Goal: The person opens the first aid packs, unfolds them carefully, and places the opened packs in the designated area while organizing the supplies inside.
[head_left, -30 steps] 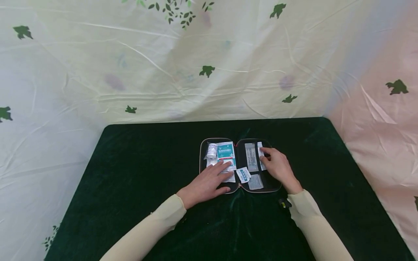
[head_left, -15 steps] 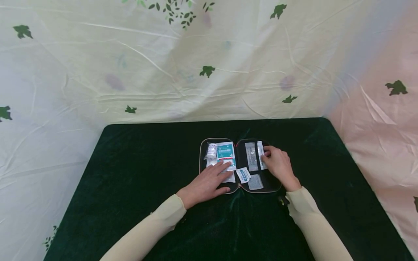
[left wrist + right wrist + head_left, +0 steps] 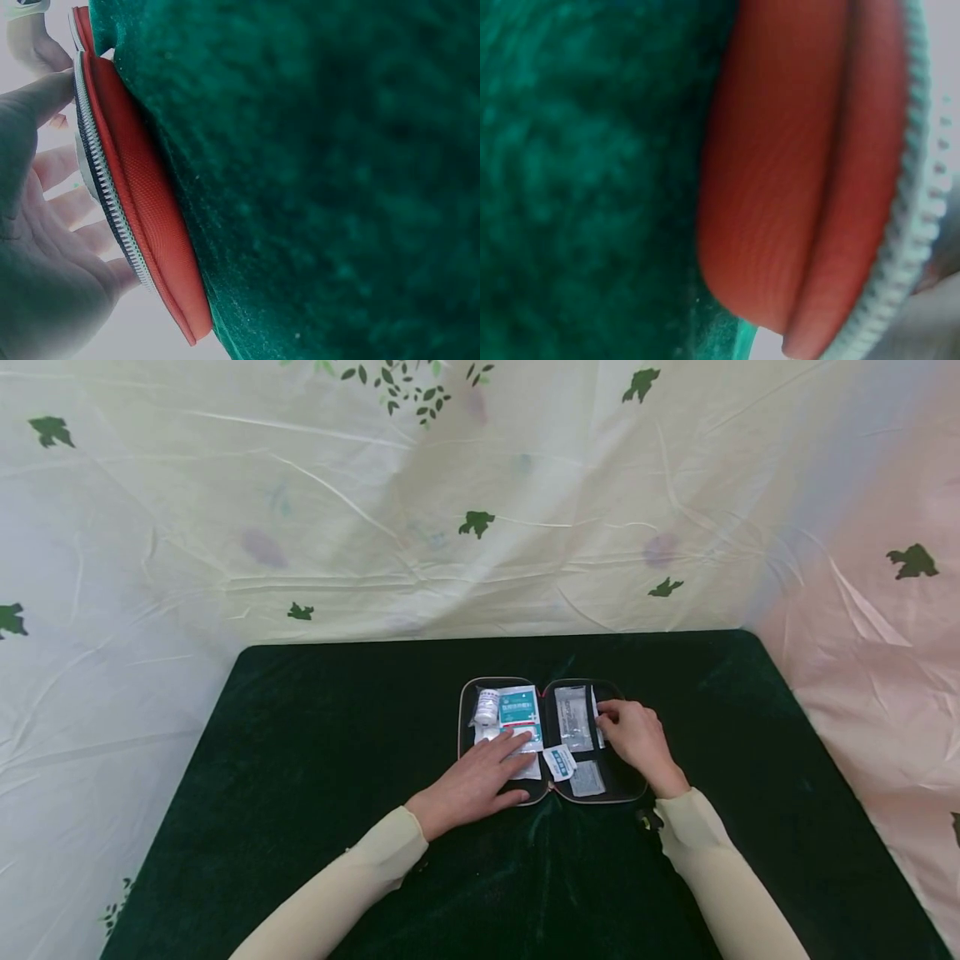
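Observation:
An unzipped first-aid case (image 3: 626, 785), red outside with a black lining, lies spread flat. My left hand (image 3: 472, 781) rests on its left half with fingers extended over the packets there, beside a teal-and-white packet (image 3: 519, 706) and a small white bottle (image 3: 487, 706). At the right half, my right hand (image 3: 637, 739) pinches a narrow white packet (image 3: 600, 739) by the black elastic strap (image 3: 591, 718). A clear-and-white packet (image 3: 573, 718) sits left of that strap. In the left wrist view, the left fingers reach over the case's zipper edge (image 3: 112, 187).
A small blue-and-white packet (image 3: 559, 762) lies across the case's fold. Near it is a greyish packet (image 3: 587, 778) in the lower right half. Dark green velvet (image 3: 337, 735) covers the table, and a pale patterned curtain (image 3: 375, 527) hangs behind it.
The clear-and-white packet has shifted a little left at the strap. My right hand drew back slightly, then came left again. My left hand has stayed in place.

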The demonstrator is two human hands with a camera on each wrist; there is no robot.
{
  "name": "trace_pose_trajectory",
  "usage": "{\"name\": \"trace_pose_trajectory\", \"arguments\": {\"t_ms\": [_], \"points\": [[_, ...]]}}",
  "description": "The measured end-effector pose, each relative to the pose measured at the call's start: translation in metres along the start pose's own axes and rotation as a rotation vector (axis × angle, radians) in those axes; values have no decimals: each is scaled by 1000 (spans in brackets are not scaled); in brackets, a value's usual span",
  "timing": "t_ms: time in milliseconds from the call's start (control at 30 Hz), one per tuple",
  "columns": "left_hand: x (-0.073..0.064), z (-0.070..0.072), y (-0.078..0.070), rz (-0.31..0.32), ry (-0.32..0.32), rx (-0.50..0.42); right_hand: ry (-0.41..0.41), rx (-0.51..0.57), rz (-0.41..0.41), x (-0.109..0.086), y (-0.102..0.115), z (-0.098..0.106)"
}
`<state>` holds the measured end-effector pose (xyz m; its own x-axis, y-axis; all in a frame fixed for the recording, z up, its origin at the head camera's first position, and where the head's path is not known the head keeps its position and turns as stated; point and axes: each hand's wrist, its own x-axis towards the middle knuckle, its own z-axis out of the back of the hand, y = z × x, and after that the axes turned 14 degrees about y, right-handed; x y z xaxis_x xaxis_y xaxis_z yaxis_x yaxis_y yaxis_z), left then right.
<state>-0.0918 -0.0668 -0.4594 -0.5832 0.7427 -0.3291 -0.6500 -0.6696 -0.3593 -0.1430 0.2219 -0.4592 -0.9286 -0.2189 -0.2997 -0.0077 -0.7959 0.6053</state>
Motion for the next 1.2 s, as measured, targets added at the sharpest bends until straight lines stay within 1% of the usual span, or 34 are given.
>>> {"name": "trace_pose_trajectory", "arguments": {"t_ms": [167,433,833,967,1067,1200], "points": [[0,0,0,-1,0,1,33,27,-13,0,1,1],[0,0,1,-10,0,-9,57,40,-18,2,2,1],[0,0,1,-9,-1,0,82,26,-19,0,3,1],[0,-1,1,-8,0,-2,55,-20,1,-3,4,0],[-1,0,1,-10,1,-9,6,-58,34,-5,4,-1],[-1,0,2,-15,-6,-17,-51,-56,69,-9,8,-2]]}}
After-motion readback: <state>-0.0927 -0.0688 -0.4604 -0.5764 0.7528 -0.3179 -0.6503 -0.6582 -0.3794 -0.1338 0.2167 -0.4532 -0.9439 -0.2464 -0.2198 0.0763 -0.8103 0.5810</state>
